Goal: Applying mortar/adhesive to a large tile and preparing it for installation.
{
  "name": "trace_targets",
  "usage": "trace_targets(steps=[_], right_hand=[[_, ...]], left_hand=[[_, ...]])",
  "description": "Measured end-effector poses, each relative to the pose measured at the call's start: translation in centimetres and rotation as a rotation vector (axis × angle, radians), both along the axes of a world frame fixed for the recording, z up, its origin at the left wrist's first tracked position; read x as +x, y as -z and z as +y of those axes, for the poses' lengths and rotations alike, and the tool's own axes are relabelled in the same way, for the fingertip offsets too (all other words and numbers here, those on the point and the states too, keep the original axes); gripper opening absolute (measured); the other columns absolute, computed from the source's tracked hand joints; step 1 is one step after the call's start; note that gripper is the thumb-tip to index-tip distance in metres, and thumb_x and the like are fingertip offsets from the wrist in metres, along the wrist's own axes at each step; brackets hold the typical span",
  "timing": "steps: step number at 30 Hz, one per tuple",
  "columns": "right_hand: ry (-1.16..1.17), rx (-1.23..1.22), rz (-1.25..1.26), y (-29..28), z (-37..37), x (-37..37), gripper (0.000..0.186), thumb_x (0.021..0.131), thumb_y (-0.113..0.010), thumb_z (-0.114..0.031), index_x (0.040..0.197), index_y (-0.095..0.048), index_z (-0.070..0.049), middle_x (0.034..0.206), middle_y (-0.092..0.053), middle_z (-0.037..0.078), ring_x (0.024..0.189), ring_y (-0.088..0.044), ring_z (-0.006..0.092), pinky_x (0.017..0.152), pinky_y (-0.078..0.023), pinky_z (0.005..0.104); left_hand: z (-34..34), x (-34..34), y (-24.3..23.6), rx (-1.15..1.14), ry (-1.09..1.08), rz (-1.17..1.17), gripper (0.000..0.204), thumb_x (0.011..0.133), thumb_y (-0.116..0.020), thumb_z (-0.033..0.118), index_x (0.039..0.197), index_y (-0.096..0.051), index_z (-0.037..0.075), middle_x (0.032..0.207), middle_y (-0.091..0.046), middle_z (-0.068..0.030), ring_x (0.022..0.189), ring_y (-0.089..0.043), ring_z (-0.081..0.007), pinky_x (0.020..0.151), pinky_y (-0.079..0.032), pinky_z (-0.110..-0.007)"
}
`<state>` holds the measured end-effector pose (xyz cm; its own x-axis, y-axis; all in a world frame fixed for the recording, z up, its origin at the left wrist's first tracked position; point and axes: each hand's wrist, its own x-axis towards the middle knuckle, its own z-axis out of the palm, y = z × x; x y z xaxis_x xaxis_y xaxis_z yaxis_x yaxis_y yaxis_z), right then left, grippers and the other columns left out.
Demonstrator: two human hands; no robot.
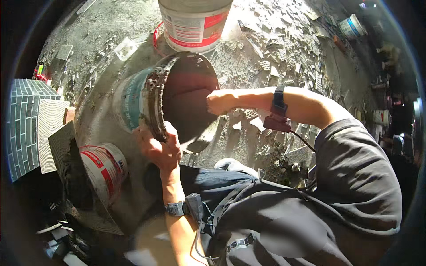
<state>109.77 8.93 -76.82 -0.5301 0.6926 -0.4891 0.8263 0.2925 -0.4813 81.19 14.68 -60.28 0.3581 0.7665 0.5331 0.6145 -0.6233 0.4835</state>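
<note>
A bucket with a teal label (131, 101) is tipped on its side in front of me, its mouth facing right. Grey-brown residue crusts its rim. My left hand (160, 145) grips the near part of that rim, fingers curled over the edge. At the right side of the mouth is my right hand (220, 102), closed in a fist and reaching in. Whatever the fist holds, if anything, is hidden in the shaded interior. A wrist strap with a cabled device sits on each forearm.
A white bucket with a red label (195, 26) stands just beyond. Another red-and-white bucket (105, 170) is at the lower left, near tiles (27, 126) and a beige ribbed panel (51, 133). Broken rubble (284, 53) covers the ground at right. A small white pail (353, 26) lies farther off.
</note>
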Motion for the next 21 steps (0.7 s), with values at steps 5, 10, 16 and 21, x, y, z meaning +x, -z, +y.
trace_targets(steps=[5, 10, 16, 21], right_hand=[[0.580, -0.732, 0.605, -8.2, -2.2, -6.9, 0.042, 0.094, -0.062, -0.039, 0.078, -0.065, 0.000, 0.064, -0.060, 0.007, 0.053, -0.054, 0.0163, 0.049, -0.046, 0.0348], [0.860, -1.068, 0.875, -16.0, -2.6, -8.1, 0.043, 0.093, -0.069, -0.047, 0.087, -0.063, -0.005, 0.070, -0.057, 0.000, 0.055, -0.054, 0.0114, 0.049, -0.044, 0.0266], [-0.003, 0.756, 0.488, -16.7, -2.0, -3.9, 0.032, 0.095, -0.064, -0.032, 0.091, -0.062, 0.000, 0.074, -0.062, 0.005, 0.060, -0.062, 0.0256, 0.057, -0.053, 0.0358], [0.084, 0.810, -0.212, -24.6, 3.9, -2.9, 0.022, 0.087, -0.060, -0.019, 0.090, -0.066, 0.002, 0.074, -0.066, 0.011, 0.067, -0.069, 0.0258, 0.059, -0.056, 0.0418]], left_hand=[[-0.3, -2.3, -0.4, -0.041, -0.086, 0.036, 0.053, 0.084, -0.068, 0.025, 0.122, -0.056, -0.010, 0.098, -0.057, -0.0239, 0.088, -0.057, -0.0411, 0.077, -0.047, -0.048], [1.2, -1.5, -1.5, -0.071, -0.017, 0.048, 0.053, 0.085, -0.068, 0.026, 0.123, -0.058, -0.010, 0.098, -0.056, -0.0218, 0.087, -0.056, -0.0377, 0.077, -0.047, -0.047], [8.0, -2.8, -1.8, -0.450, 0.072, -0.210, 0.046, 0.094, -0.065, 0.037, 0.110, -0.067, -0.007, 0.089, -0.067, -0.0198, 0.081, -0.061, -0.0293, 0.076, -0.048, -0.039], [12.5, -4.1, -5.7, -0.529, 0.140, -0.129, 0.038, 0.097, -0.065, 0.030, 0.111, -0.068, -0.005, 0.092, -0.069, -0.0081, 0.084, -0.058, -0.0141, 0.078, -0.047, -0.032]])
